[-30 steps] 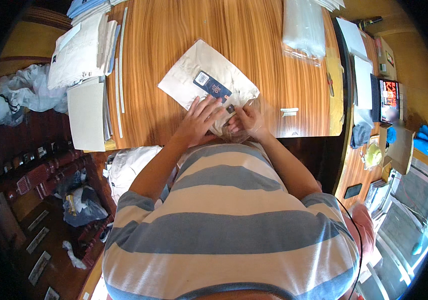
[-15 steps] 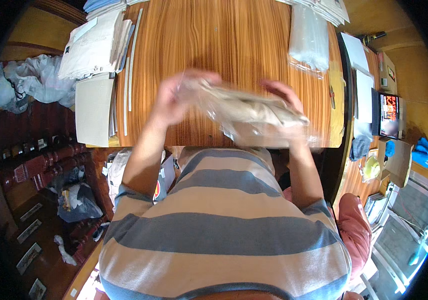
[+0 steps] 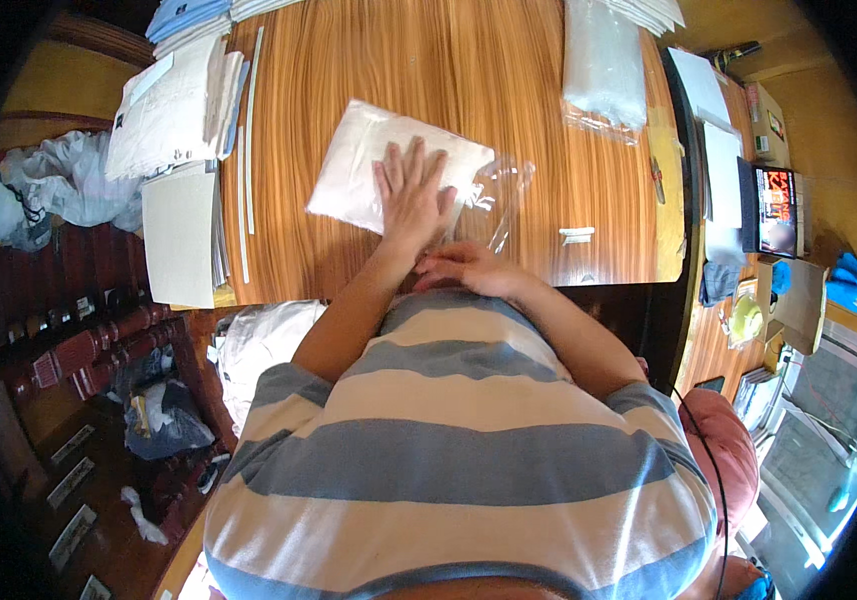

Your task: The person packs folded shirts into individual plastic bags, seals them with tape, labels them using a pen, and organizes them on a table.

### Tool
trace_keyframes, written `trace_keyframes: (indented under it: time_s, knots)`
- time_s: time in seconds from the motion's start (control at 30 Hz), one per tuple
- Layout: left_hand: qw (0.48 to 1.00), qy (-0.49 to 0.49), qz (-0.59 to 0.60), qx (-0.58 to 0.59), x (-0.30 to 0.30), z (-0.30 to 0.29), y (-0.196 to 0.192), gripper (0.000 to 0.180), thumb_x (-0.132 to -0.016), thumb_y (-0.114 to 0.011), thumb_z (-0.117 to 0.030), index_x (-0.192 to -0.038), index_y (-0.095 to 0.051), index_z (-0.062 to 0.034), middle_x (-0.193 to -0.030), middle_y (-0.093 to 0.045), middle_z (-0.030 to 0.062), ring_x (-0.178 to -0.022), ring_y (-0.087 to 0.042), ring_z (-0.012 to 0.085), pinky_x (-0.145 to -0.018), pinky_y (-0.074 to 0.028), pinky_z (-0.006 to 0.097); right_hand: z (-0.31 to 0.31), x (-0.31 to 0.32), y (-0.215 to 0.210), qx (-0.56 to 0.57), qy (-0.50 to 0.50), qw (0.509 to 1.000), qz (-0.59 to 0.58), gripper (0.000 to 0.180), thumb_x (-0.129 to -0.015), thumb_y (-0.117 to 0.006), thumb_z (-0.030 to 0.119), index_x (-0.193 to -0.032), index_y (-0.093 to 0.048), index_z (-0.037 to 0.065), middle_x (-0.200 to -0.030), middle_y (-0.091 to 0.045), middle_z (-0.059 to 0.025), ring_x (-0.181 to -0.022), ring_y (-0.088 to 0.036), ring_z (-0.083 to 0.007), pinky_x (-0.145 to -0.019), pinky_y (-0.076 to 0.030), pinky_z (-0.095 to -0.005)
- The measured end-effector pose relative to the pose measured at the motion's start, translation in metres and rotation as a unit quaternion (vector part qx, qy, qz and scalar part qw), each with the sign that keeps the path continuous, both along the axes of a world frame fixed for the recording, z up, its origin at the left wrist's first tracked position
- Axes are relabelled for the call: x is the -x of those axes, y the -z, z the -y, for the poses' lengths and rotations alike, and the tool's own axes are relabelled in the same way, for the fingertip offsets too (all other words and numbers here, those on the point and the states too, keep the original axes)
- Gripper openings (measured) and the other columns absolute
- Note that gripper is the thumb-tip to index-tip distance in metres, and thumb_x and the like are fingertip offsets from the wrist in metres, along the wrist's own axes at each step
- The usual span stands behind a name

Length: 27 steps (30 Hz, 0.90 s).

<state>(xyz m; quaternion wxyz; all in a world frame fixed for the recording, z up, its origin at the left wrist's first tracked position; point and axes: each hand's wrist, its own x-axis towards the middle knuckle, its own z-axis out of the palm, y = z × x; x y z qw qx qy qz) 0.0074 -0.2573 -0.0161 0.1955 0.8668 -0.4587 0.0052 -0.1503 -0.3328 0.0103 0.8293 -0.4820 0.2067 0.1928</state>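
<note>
A white folded cloth in a clear plastic bag lies aslant on the wooden table. The bag's loose, shiny end reaches past the cloth on its right. My left hand rests flat on top with its fingers spread. At the table's front edge, close to my body, my right hand has its fingers bent together beside the bag's near side. What those fingers hold, if anything, is hidden.
Stacks of folded white cloth and pale boards line the table's left side, beside thin white strips. Clear plastic bags lie at the far right. A small white piece sits near the right front; a cutter-like tool lies farther right.
The bagged cloth, held up and blurred between both hands before, now lies on the table. My left hand has come down flat onto it. My right hand has moved left to the front edge.
</note>
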Motion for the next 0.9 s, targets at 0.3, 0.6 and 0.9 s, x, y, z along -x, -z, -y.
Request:
trace_keyframes:
  time_s: [0.3,0.6,0.9]
  knots:
    - [0.981,0.181,0.042,-0.048,-0.065,0.021,-0.003,0.06,-0.099,-0.06,-0.05,-0.155,-0.051,-0.0318,-0.172,-0.029,0.0089,-0.16,-0.015,0.0433,-0.128,-0.007,0.066,0.124,-0.002,-0.018,0.722,-0.217,0.626,0.199,0.033,-0.091,-0.076,0.027,-0.117,-0.068,0.007,-0.116,-0.072,-0.0162,-0.115,-0.068,-0.0348,-0.097,-0.057,-0.0457]
    - [0.925,0.375,0.038,-0.046,-0.033,0.057,0.0,0.058,-0.101,-0.06,-0.03,-0.155,-0.049,-0.0125,-0.168,-0.038,0.0038,-0.158,-0.029,0.0295,-0.128,-0.022,0.056,0.15,0.002,-0.007,0.735,-0.229,0.597,0.226,0.024,-0.086,-0.078,0.023,-0.102,-0.068,0.008,-0.115,-0.065,-0.0101,-0.116,-0.064,-0.0293,-0.095,-0.056,-0.0428]
    - [0.909,0.403,0.075,-0.075,-0.033,0.059,-0.007,0.055,-0.102,-0.058,-0.036,-0.154,-0.053,-0.0212,-0.169,-0.038,-0.0033,-0.158,-0.027,0.0293,-0.127,-0.023,0.056,0.161,0.013,-0.005,0.775,-0.248,0.516,0.268,0.017,-0.09,-0.062,0.015,-0.102,-0.067,0.004,-0.112,-0.066,-0.0108,-0.113,-0.065,-0.0292,-0.097,-0.056,-0.0422]
